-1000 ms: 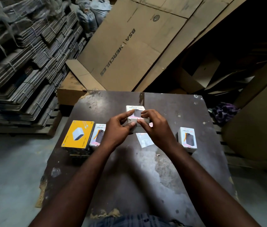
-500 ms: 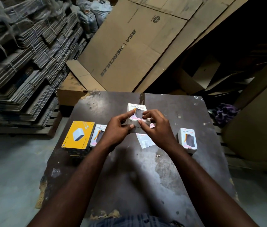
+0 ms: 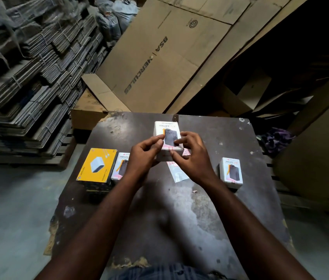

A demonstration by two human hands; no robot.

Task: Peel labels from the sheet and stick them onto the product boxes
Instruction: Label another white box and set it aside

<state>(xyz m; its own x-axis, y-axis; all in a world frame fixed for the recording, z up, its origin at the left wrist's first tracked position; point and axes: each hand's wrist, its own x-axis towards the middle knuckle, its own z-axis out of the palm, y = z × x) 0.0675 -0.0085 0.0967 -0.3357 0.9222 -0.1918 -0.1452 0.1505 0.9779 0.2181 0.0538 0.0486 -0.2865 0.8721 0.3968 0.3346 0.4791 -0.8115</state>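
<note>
- Flat carton (image 3: 169, 63) printed "BSA HERCULES" leans behind the bench's far edge, opened out, holds nothing.
- Bundled flat cartons (image 3: 28, 77) stacked beyond the bench's left edge.
- Bench (image 3: 230, 142): dark worn top, carries four closed boxes and the sheet; contents of the boxes are not visible.
- Left hand (image 3: 143, 156) grips the held box's left side, thumb and forefinger on top, other fingers curled under.
- Right hand (image 3: 191, 158) pinches the held box's near right corner, forefinger on the front face, thumb on the near side wall.
- Yellow box (image 3: 96, 165) lies flat near the left edge, closed.
- Held box (image 3: 166, 128), white, "HALLEY", is lifted above the bench's middle, tilted toward the camera, closed.
- Right white box (image 3: 230, 171) near the right edge, closed.
- Left white box (image 3: 122, 166) touches the yellow box's right side, half hidden by the left wrist.
- Label sheet (image 3: 176, 174) lies flat mid-bench, under the right hand.
- Small red label (image 3: 170, 148) sits at the held box's near front edge, by the right thumb.
</note>
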